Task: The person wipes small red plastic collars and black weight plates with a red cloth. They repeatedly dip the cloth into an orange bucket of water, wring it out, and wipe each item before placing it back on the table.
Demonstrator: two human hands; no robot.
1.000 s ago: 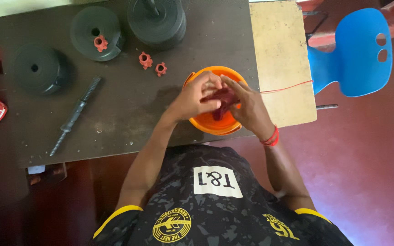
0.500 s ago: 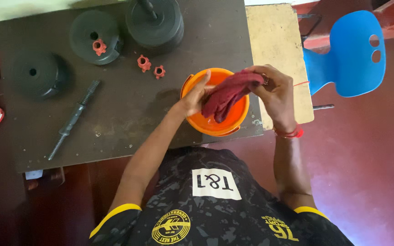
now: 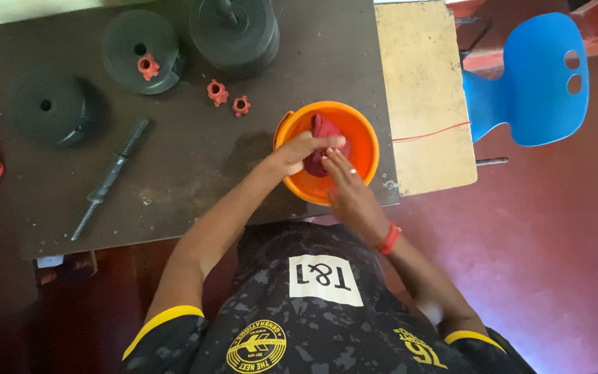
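Both hands press a dark red cloth (image 3: 321, 131) inside the orange bowl (image 3: 363, 142) near the desk's (image 3: 195, 166) front right corner. The left hand (image 3: 297, 154) has its fingers closed on the cloth; the right hand (image 3: 344, 183) lays its fingers flat and together on it. The cloth looks soft and limp, probably wet, best gripped by a bunched fold.

Dark red cloth (image 3: 321, 131), crumpled, bunched inside round orange bowl (image 3: 365, 142), bowl upright at near right tabletop (image 3: 195, 166) edge

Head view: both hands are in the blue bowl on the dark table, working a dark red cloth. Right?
Not quite. In the head view the bowl is orange, not blue; the blue thing is the chair. The left hand and right hand do work the dark red cloth.
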